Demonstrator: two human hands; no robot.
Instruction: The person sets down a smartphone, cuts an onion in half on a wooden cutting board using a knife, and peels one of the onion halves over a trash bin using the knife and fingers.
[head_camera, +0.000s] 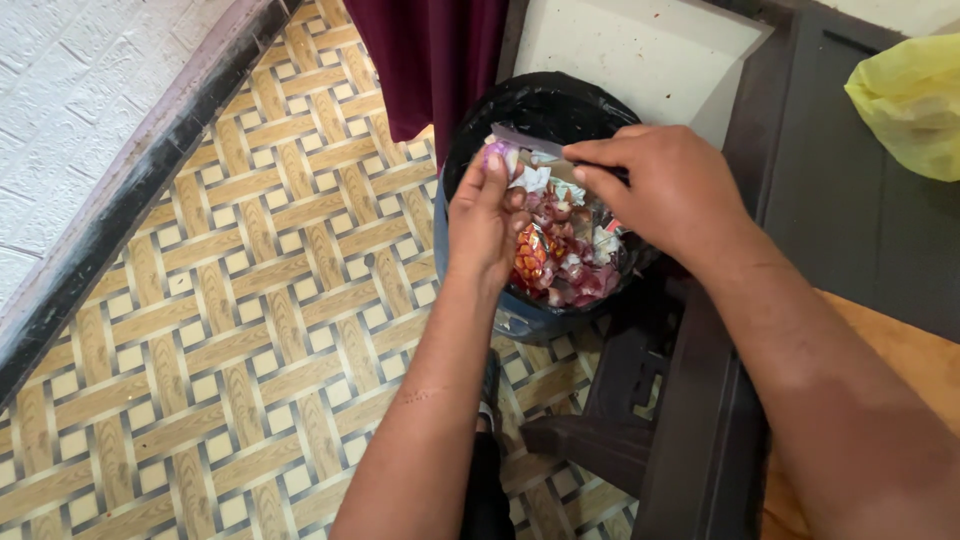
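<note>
My left hand pinches a purple onion, right hand grips the knife w/ peels already in bin, more peeling prob left.

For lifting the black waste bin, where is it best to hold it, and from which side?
Probably at the bin's rim, from above on its left, floor side. The dark table crowds its right side, and both hands, left and right, are over its opening.

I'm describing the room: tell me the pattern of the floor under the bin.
The floor has a woven basket-weave pattern, tan strips with cream squares, clearest in the head view.
</note>
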